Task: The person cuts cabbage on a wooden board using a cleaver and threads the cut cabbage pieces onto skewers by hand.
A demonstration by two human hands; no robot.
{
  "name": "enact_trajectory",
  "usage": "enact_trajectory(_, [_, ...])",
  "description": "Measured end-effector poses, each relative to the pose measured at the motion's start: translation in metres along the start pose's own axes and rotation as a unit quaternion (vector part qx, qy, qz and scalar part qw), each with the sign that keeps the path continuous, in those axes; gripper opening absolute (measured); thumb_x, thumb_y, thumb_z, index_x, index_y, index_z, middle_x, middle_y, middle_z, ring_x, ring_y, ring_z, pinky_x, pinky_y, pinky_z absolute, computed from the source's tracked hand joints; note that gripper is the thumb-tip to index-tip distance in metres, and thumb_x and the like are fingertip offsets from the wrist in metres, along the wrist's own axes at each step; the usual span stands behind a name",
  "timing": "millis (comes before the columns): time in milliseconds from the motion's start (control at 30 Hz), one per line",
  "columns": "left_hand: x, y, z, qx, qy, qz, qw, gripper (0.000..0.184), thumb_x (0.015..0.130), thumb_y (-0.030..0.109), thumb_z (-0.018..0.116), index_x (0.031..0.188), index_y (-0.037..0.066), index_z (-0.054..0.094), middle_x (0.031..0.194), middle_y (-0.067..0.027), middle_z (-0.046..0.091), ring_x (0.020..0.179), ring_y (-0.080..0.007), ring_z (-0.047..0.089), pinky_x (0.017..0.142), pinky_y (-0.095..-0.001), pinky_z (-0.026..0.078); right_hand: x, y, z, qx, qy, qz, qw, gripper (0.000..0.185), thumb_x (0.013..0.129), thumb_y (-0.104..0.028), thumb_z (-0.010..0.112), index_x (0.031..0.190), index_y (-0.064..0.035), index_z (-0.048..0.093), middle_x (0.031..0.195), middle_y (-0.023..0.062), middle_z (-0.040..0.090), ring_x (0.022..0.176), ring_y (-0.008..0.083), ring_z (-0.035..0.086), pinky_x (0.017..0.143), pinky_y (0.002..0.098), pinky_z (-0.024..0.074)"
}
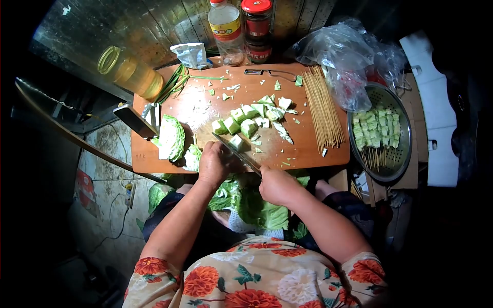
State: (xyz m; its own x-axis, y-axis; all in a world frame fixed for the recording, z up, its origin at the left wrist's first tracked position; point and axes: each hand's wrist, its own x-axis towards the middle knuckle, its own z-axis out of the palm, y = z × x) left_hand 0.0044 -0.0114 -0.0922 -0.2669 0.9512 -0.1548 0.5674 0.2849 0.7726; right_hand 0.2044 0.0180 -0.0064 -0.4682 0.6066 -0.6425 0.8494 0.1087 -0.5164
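My right hand (280, 186) is closed around the handle end of a knife (239, 153), its blade slanting up and left over the front of the wooden board (200, 97). Close to the blade's left side, my left hand (213, 163) has its fingers curled down at the board's front edge; what they grip, if anything, is hidden. One cut cabbage chunk (236, 142) sits just beyond the blade. Several more cabbage chunks (249, 127) lie in a heap behind it. Left of my left hand are a cut cabbage wedge (171, 137) and a smaller cabbage piece (192, 157).
Bamboo skewers (323, 108) lie at the board's right. A metal colander (405, 154) holds skewered cabbage. Behind stand a plastic bottle (226, 31), a red-lidded jar (257, 23) and plastic bags (334, 49). A peeler (269, 73), phone (134, 121) and tilted yellow jar (131, 74) are also there.
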Motion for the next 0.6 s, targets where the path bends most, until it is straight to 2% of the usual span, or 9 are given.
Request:
enact_trajectory(133, [-0.008, 0.013, -0.014, 0.025, 0.005, 0.015, 1.0, 0.023, 0.067, 0.003, 0.072, 0.088, 0.003, 0.06, 0.089, -0.0137, 0.055, 0.084, -0.0301, 0.059, 0.075, -0.0357, 0.05, 0.001, 0.016, 0.011, 0.002, 0.039, -0.009, 0.999, 0.023, 0.082, -0.01, 0.049, 0.101, 0.0022, 0.055, 0.094, 0.0273, 0.063, 0.092, 0.0431, 0.061, 0.084, 0.0489, 0.0475])
enact_trajectory(200, [-0.007, 0.0, -0.012, -0.065, 0.008, -0.053, 0.996, 0.011, 0.073, 0.005, 0.068, 0.082, 0.002, 0.062, 0.087, -0.0126, 0.054, 0.079, -0.0253, 0.06, 0.074, -0.0323, 0.05, 0.001, 0.018, 0.011, 0.016, 0.044, -0.008, 0.999, 0.023, 0.082, -0.011, 0.05, 0.101, 0.0014, 0.055, 0.094, 0.0267, 0.063, 0.091, 0.0434, 0.061, 0.083, 0.0489, 0.0475])
enact_trajectory(233, [-0.007, -0.004, -0.012, -0.158, -0.005, -0.098, 0.983, 0.004, 0.078, 0.005, 0.063, 0.078, 0.001, 0.063, 0.084, -0.01, 0.057, 0.073, -0.0186, 0.06, 0.07, -0.0284, 0.049, 0.0, 0.017, 0.009, 0.021, 0.038, -0.008, 0.999, 0.024, 0.083, -0.012, 0.05, 0.102, 0.0007, 0.055, 0.094, 0.0266, 0.063, 0.091, 0.0436, 0.061, 0.083, 0.0488, 0.0477])
enact_trajectory(267, [-0.008, -0.008, -0.013, -0.156, -0.004, -0.099, 0.983, 0.004, 0.078, 0.005, 0.063, 0.078, 0.001, 0.063, 0.084, -0.01, 0.057, 0.073, -0.0186, 0.06, 0.07, -0.0284, 0.049, -0.001, 0.016, 0.009, 0.026, 0.032, -0.009, 0.999, 0.024, 0.083, -0.013, 0.051, 0.103, 0.0001, 0.055, 0.095, 0.0265, 0.063, 0.092, 0.0438, 0.061, 0.082, 0.0488, 0.0478])
enact_trajectory(367, [-0.012, -0.003, -0.017, -0.252, -0.031, -0.163, 0.953, 0.002, 0.081, 0.002, 0.062, 0.08, 0.001, 0.061, 0.08, -0.0039, 0.061, 0.069, -0.0099, 0.056, 0.063, -0.0235, 0.047, -0.007, 0.007, 0.007, 0.045, 0.047, -0.005, 0.998, 0.025, 0.082, -0.014, 0.053, 0.102, 0.0005, 0.055, 0.092, 0.0265, 0.063, 0.089, 0.0437, 0.061, 0.08, 0.049, 0.0483])
enact_trajectory(467, [-0.014, 0.0, -0.012, -0.291, 0.031, -0.209, 0.933, 0.008, 0.082, -0.001, 0.062, 0.087, 0.002, 0.057, 0.075, 0.0003, 0.055, 0.065, -0.0081, 0.053, 0.057, -0.0206, 0.042, -0.024, -0.006, -0.002, 0.054, 0.065, -0.046, 0.995, 0.025, 0.082, -0.014, 0.054, 0.101, 0.001, 0.055, 0.087, 0.0256, 0.064, 0.085, 0.0434, 0.062, 0.078, 0.049, 0.0488])
enact_trajectory(600, [-0.017, 0.005, -0.017, -0.294, 0.04, -0.261, 0.919, 0.011, 0.079, 0.001, 0.065, 0.085, 0.002, 0.056, 0.074, -0.0011, 0.057, 0.061, -0.0092, 0.052, 0.054, -0.0226, 0.043, -0.037, -0.005, 0.008, 0.056, 0.066, -0.083, 0.993, 0.028, 0.081, -0.014, 0.055, 0.104, 0.0022, 0.055, 0.084, 0.0256, 0.064, 0.082, 0.0429, 0.062, 0.077, 0.0484, 0.0493])
